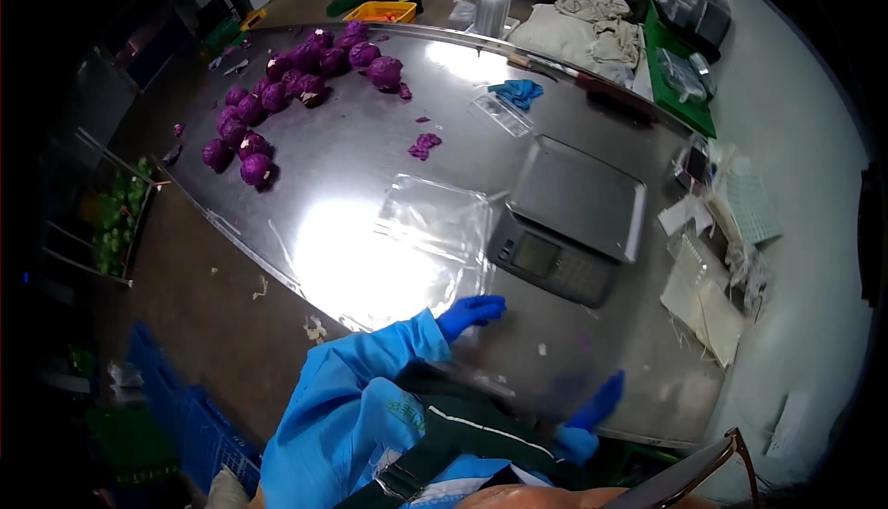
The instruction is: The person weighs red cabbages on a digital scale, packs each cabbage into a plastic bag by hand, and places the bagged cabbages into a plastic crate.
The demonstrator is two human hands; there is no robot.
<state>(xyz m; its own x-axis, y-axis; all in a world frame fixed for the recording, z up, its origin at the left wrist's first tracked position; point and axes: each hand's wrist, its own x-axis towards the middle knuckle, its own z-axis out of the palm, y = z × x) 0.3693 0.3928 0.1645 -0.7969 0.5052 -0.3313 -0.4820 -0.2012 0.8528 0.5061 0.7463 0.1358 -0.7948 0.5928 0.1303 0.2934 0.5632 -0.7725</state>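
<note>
My left hand (473,316), in a blue glove, stretches over the near corner of a clear plastic bag (437,221) lying flat on the steel table (333,141). Its fingers are extended and nothing shows in them; whether it touches the bag is unclear. Lower right, my right hand (598,401), also gloved in blue, reaches out with straight fingers by the table's near edge, slightly blurred and holding nothing visible. A digital scale (569,211) with a steel pan sits beyond both hands. Several red cabbages (305,58) are spread over the far left of the table.
Loose cabbage leaves (424,146) lie mid-table. Near the far edge are a clear plastic tray (503,114) and a crumpled blue glove (519,93). Papers and plastic (707,294) line the right side by the wall. Blue crates (208,433) stand lower left.
</note>
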